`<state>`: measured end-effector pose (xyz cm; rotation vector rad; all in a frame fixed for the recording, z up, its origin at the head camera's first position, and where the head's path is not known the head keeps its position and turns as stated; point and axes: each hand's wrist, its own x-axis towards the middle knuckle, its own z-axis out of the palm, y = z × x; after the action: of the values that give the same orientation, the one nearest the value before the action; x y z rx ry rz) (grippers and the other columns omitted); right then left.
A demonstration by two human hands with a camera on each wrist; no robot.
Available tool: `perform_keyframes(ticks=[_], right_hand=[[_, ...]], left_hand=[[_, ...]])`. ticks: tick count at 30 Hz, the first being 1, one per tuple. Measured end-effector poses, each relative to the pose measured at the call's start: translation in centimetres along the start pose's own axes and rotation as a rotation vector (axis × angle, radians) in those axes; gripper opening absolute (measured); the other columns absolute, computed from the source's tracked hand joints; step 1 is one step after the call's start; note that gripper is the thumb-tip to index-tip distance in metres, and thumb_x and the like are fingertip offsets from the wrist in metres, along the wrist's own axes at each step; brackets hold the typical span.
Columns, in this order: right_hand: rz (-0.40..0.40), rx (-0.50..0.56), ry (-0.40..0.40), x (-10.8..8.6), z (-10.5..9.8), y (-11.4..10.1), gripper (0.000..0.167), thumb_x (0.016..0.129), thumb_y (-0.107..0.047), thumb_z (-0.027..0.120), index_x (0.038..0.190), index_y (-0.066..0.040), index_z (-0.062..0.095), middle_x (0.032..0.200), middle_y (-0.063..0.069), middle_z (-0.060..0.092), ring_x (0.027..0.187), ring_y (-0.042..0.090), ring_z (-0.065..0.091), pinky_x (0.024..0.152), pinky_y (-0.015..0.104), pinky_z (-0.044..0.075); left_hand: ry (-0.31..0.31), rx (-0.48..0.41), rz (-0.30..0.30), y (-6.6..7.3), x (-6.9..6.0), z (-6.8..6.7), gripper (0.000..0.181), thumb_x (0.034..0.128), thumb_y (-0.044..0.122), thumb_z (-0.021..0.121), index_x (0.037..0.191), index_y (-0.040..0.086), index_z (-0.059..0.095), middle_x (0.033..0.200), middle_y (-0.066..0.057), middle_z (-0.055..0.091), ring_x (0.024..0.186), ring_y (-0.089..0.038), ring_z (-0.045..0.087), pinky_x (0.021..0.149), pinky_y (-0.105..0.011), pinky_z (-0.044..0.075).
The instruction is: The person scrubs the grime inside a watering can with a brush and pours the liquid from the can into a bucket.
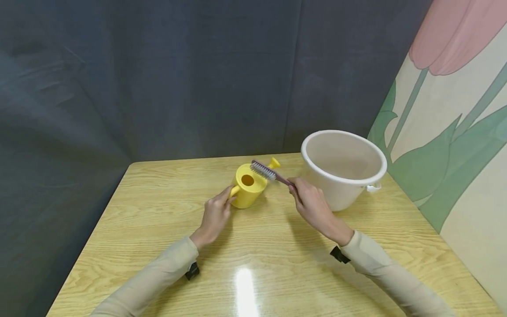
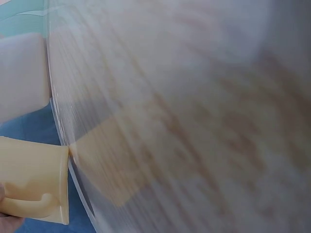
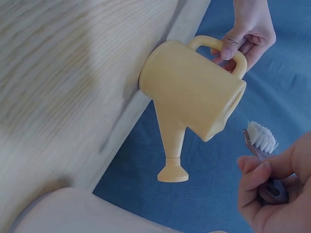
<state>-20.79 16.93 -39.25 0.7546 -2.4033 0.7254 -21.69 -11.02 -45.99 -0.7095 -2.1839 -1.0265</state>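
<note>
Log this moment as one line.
left hand: grips yellow watering can by handle | right hand: holds brush, clear of can | white bucket: on table

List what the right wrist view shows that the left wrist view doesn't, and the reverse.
Only the right wrist view shows the right hand gripping the brush, and the spout of the can.

Only the left wrist view shows a bit of green painted wall.

Both show the can, the left hand on its handle (just a little of that hand in the left wrist view), part of the bucket, the table and the blue cloth.
</note>
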Motion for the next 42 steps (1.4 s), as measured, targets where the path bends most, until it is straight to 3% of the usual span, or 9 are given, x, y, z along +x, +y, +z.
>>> perform_keyframes(ticks=[7,16,32,42], right_hand=[[-0.058,0.004,0.032,0.4,-0.2,-0.1,0.013,0.096,0.0,0.061,0.107,0.001,0.067,0.083,0.006,0.059,0.066,0.019,0.053,0.05,0.036,0.046],[-0.121,0.032,0.066,0.9,-0.3,-0.4,0.014,0.092,0.002,0.066,0.105,0.0,0.071,0.085,0.007,0.064,0.071,0.02,0.062,0.053,0.037,0.052],[-0.176,0.024,0.12,1.8,-0.3,-0.7,0.012,0.089,0.001,0.07,0.1,-0.002,0.073,0.084,0.006,0.07,0.075,0.023,0.067,0.062,0.041,0.057],[-0.271,0.057,0.205,2.7,-0.7,-1.1,0.016,0.083,0.007,0.075,0.096,-0.003,0.073,0.088,0.007,0.072,0.075,0.02,0.068,0.058,0.037,0.058]], left_hand=[[0.011,0.003,0.006,0.0,0.0,0.1,0.037,0.0876,-0.013,0.066,0.124,-0.01,0.061,0.119,-0.027,0.064,0.106,-0.036,0.066,0.086,-0.032,0.056],[0.004,0.03,0.011,0.0,0.0,0.0,0.037,0.0868,-0.013,0.067,0.123,-0.009,0.062,0.117,-0.026,0.066,0.104,-0.035,0.068,0.084,-0.033,0.058],[-0.003,0.04,0.017,0.0,-0.2,0.1,0.037,0.0866,-0.012,0.068,0.123,-0.011,0.061,0.118,-0.027,0.065,0.101,-0.036,0.068,0.082,-0.034,0.058],[-0.019,0.045,0.028,0.4,0.0,0.0,0.039,0.0859,-0.015,0.066,0.124,-0.01,0.06,0.119,-0.027,0.064,0.104,-0.036,0.067,0.084,-0.034,0.057]])
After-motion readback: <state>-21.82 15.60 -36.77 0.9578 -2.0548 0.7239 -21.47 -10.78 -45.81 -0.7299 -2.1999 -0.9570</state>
